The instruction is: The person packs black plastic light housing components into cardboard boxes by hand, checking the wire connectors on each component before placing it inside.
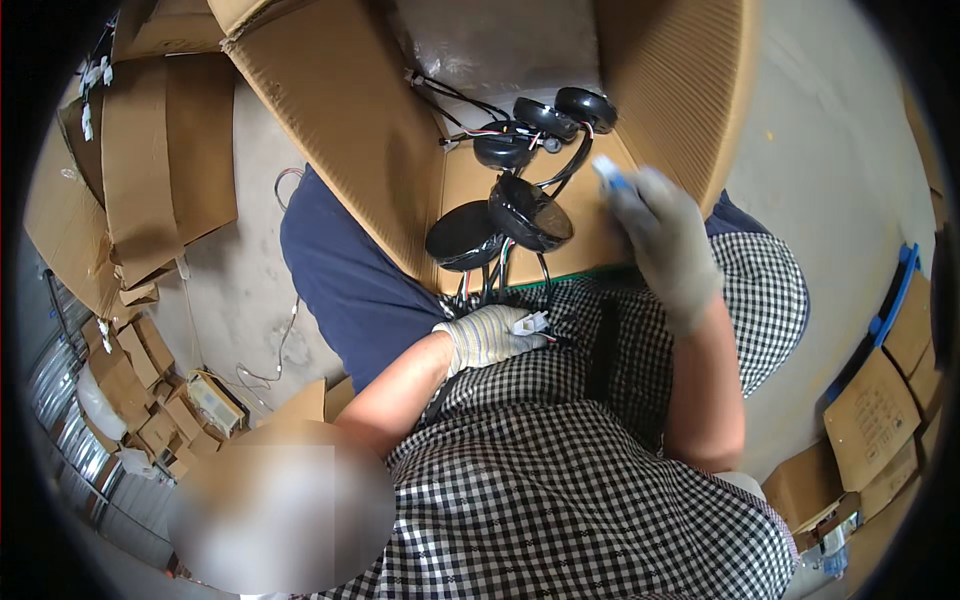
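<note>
My left hand (490,335), in a pale knit glove, holds a white plastic connector (531,323) at the ends of several wires, low against my checked apron. My right hand (668,245), gloved too and smeared by motion, is raised over the right side of the open cardboard box (320,120). A small white-and-blue piece (606,172) is pinched at its fingertips; its kind is too blurred to tell. Between the hands, a flat black round wired part (464,236) rests beside a tilted, shiny one (532,213). Their wires (488,280) run down toward my left hand.
Farther inside the box lie more black round parts (503,146) with dark cables and white plugs. Clear plastic film (500,45) lines its far end. Folded cartons (145,160) stand at left, cardboard scraps (165,420) below them. More cartons (870,420) lean at right.
</note>
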A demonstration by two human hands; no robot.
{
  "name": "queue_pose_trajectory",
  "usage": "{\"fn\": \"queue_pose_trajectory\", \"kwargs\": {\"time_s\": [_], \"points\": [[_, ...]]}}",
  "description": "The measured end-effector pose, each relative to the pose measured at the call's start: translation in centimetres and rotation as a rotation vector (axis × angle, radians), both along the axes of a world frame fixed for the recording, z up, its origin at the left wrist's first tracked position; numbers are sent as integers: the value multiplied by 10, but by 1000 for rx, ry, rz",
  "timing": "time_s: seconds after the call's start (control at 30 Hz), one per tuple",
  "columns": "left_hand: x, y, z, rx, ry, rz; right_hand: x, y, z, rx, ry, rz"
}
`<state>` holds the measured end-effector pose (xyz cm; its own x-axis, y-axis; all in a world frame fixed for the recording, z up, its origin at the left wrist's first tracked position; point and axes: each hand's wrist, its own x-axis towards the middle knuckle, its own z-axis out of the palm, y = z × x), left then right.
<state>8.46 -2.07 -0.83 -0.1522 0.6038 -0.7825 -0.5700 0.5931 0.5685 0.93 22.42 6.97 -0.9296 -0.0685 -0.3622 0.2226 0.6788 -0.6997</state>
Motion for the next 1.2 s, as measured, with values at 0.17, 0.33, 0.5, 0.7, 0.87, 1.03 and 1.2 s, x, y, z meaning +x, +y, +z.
{"fn": "queue_pose_trajectory", "kwargs": {"time_s": [0.17, 0.33, 0.5, 0.7, 0.87, 1.03, 1.2], "points": [[-16, 2, 33, 45, 344, -275, -54, -14, -126, 318, -247, 306], [-19, -40, 74, 219, 971, -43, -47, -3, -171, 299, -452, 642], [-30, -67, 84, 101, 1256, 941, -38, 6, -133, 301, -514, 1010], [-22, -65, 84, 294, 736, 928, 5, 32, -47, 161, -289, 794], [-9, -27, 70, 97, 645, 365, 52, 5, -8, -542, -67, 139], [-21, -5, 69, 368, 482, 715, 92, -63, -36, -510, 134, 216], [-11, -22, 45, 407, 244, 939, 100, -63, -31, -553, 183, 197]]}}
